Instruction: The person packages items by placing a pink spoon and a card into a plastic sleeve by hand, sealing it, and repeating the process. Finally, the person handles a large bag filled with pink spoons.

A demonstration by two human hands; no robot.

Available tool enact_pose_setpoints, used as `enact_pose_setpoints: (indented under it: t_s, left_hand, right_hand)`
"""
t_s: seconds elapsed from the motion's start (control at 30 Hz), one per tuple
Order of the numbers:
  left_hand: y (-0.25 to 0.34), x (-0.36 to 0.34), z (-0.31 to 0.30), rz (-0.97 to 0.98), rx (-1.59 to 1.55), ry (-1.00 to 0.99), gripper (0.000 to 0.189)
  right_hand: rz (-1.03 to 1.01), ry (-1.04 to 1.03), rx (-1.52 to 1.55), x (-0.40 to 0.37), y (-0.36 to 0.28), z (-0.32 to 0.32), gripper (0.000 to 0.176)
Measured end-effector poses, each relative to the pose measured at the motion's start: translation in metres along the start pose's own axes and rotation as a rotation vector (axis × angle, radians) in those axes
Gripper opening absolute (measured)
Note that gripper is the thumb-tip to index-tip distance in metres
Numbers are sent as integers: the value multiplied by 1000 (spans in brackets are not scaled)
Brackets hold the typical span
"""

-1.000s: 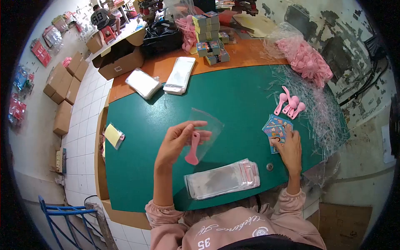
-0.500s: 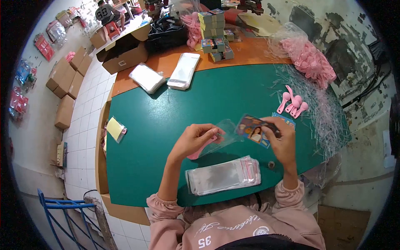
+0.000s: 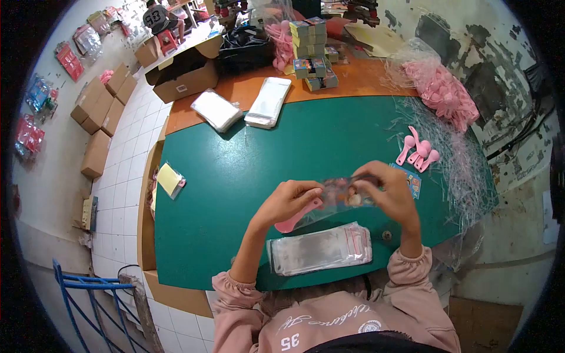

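Note:
My left hand [image 3: 292, 203] pinches a clear plastic bag [image 3: 315, 216] by its upper part. A pink spoon [image 3: 299, 217] shows through the bag, below the fingers. The fingers of my right hand [image 3: 385, 191] are closed on a colourful printed card [image 3: 341, 189], blurred by motion. The card overlaps the bag's mouth between both hands. Just below them on the green table [image 3: 215, 217] lies a stack of clear plastic bags [image 3: 318, 250]. More printed cards [image 3: 412, 181] lie beside my right hand, partly hidden by it.
Several loose pink spoons [image 3: 421, 153] lie at the right, near plastic strips [image 3: 453, 159] and a bagful of pink spoons [image 3: 447, 94]. Two stacks of bags [image 3: 268, 103] and bundled cards [image 3: 309, 44] stand at the back. A filled packet [image 3: 170, 180] is at the left edge. A person [image 3: 162, 20] sits far off.
My right hand has brought the card left, to the bag's mouth, where it now overlaps the bag. My left hand still holds the bag with the spoon. The whole view has shifted slightly.

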State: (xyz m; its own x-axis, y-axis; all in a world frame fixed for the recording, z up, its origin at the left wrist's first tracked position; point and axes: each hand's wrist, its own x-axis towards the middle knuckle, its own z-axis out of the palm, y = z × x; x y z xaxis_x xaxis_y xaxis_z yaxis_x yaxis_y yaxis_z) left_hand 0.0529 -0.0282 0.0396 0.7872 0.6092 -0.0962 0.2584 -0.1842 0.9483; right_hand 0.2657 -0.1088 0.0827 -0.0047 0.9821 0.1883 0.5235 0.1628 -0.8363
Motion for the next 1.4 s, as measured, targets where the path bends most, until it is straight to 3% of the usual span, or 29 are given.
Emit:
enact_pose_setpoints:
  t_s: [0.03, 0.1, 0.17, 0.23, 0.5, 0.57, 0.6, 0.67, 0.83, 0.93, 1.0, 1.07, 1.13, 1.2, 1.27, 1.33, 1.4]
  left_hand:
    - [-1, -1, -1, -2, -1, 7, 29]
    - [-1, -2, -4, -20, -107, 42, 29]
    - [-3, 0, -3, 2, -139, 47, 29]
    - [-4, 2, 0, 25, -173, 48, 29]
    - [-2, 0, -2, 4, -171, 54, 31]
    - [-8, 0, -4, 8, -185, 66, 30]
    - [-11, 0, -5, 12, -197, 75, 30]
    - [-10, -1, -3, 10, -214, 88, 30]
    - [0, -3, -4, -58, -169, 96, 29]
    - [-9, -1, -3, -54, 39, 26, 28]
    - [-11, 0, 4, 67, -13, -26, 27]
    - [-3, 0, 7, 68, 17, -30, 30]
    - [-2, -3, 8, 34, 19, -6, 45]
    - [-5, -5, 9, 6, 45, 51, 48]
    - [-3, -8, 6, -19, 70, 106, 51]
    - [2, -15, -5, -160, 237, 15, 57]
    - [-22, -23, -19, -63, 132, 18, 56]
  right_hand:
    - [-4, -6, 1, -1, 2, -4, 15]
    - [23, 270, 44, -4, 6, -10, 14]
    - [31, 275, 106, -6, 2, -10, 13]
    - [46, 97, -12, -6, -4, -6, 12]
    - [-40, 44, -99, -2, -8, 2, 12]
    - [-18, 334, 52, -3, -2, 5, 12]
    - [-17, 332, 53, -3, -2, 5, 12]
    - [-102, 237, -4, -3, -4, 6, 11]
    - [-52, 6, -111, 1, -11, 5, 12]
    - [-74, -127, -116, 6, -8, 5, 14]
    - [-104, -202, -115, 10, -2, 8, 16]
    - [-139, -355, -95, 17, 7, 19, 17]
    - [-196, -296, -55, 21, 9, 29, 18]
    - [-251, -240, -16, 24, 17, 34, 18]
    - [-126, -411, 92, 27, 30, 33, 18]
    - [-18, -377, 174, 30, 36, 31, 18]
    - [92, -341, 264, 33, 42, 29, 17]
